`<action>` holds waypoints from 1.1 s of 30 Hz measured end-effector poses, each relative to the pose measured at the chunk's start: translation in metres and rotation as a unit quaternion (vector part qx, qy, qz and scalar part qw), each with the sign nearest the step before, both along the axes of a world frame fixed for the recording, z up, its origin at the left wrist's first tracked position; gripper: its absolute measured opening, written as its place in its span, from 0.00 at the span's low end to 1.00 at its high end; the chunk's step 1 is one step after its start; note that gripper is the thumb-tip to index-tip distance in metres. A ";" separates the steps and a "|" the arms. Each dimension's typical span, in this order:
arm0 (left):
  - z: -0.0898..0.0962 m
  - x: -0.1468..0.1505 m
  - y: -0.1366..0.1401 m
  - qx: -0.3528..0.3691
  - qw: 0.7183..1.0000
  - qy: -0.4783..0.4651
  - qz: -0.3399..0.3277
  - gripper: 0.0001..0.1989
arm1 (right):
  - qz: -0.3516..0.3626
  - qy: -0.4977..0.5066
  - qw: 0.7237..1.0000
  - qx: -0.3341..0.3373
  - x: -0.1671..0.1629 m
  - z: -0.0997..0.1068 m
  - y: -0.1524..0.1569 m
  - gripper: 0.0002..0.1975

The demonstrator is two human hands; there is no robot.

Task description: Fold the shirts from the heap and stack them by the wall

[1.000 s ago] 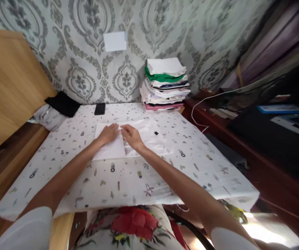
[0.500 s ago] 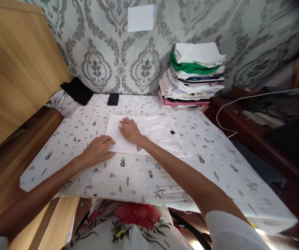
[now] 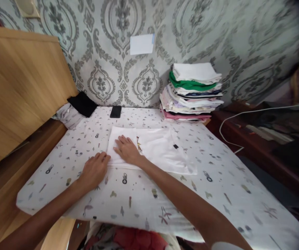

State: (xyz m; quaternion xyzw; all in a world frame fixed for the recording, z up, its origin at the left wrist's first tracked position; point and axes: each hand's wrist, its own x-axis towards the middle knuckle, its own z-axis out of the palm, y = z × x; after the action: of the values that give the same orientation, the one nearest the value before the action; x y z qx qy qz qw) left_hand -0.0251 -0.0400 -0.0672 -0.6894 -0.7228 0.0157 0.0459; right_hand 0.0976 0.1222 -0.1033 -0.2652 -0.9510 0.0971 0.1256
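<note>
A white T-shirt (image 3: 157, 147) lies partly folded on the table, its left part doubled over. A small black patch shows toward its right end, and a bit of coloured print peeks out by the fold's edge. My right hand (image 3: 127, 151) rests flat on the folded part with the fingers stretched out. At the shirt's left edge is my left hand (image 3: 94, 171), its fingers bent and drawn together on the cloth's near-left corner. The thumb of that hand is hidden.
A tall stack of folded clothes (image 3: 191, 93) stands at the back right. Near the wall lies a black phone (image 3: 115, 111). Black cloth (image 3: 83, 104) sits on a pale patterned cloth by the wooden panel (image 3: 26, 90). A white cable (image 3: 221, 128) runs along the right.
The view has tilted up. My left hand's fingers have curled in at the shirt's edge. The coloured print beside the fold shows more. My right hand stays on the folded part.
</note>
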 end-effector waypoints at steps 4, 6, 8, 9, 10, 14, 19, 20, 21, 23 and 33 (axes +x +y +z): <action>0.006 -0.019 0.008 -0.024 0.992 -0.114 -0.053 0.17 | 0.003 0.005 1.000 0.007 0.001 0.001 0.000 0.24; 0.011 -0.040 0.031 -0.032 0.968 -0.232 -0.085 0.16 | 0.007 0.004 1.000 0.006 0.001 0.002 0.000 0.24; 0.014 -0.062 0.068 -0.008 0.944 -0.317 -0.087 0.15 | 0.007 0.003 1.000 0.006 0.001 0.003 -0.001 0.24; 0.014 -0.072 0.090 0.032 0.943 -0.325 -0.063 0.14 | 0.006 0.001 1.000 0.005 0.001 0.004 -0.002 0.24; 0.013 -0.080 0.113 0.068 0.946 -0.316 -0.034 0.15 | 0.005 -0.001 1.000 0.002 0.001 0.004 -0.002 0.24; 0.001 -0.095 0.186 0.082 0.956 -0.282 0.004 0.14 | -0.020 -0.013 0.999 -0.025 0.002 0.010 -0.005 0.25; -0.017 -0.100 0.211 0.072 0.963 -0.259 -0.009 0.12 | -0.137 -0.029 0.988 -0.065 0.001 0.019 -0.007 0.33; -0.020 -0.102 0.212 0.070 0.965 -0.254 -0.009 0.13 | -0.148 -0.035 0.986 -0.071 0.001 0.020 -0.007 0.33; -0.022 -0.103 0.214 0.067 0.966 -0.249 -0.011 0.13 | -0.152 -0.041 0.985 -0.074 0.001 0.020 -0.007 0.34; -0.025 -0.106 0.218 0.057 0.969 -0.240 -0.020 0.12 | -0.152 -0.049 0.984 -0.074 0.000 0.020 -0.006 0.34; -0.022 -0.117 0.220 0.038 0.975 -0.204 -0.084 0.20 | -0.140 -0.058 0.986 -0.068 0.000 0.022 -0.006 0.34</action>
State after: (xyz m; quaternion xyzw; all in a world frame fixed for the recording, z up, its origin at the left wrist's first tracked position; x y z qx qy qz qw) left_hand -0.1418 0.1803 -0.0888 -0.7341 -0.6563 -0.1570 -0.0752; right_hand 0.0978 0.1167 -0.0813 -0.4084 -0.9016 0.1274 0.0641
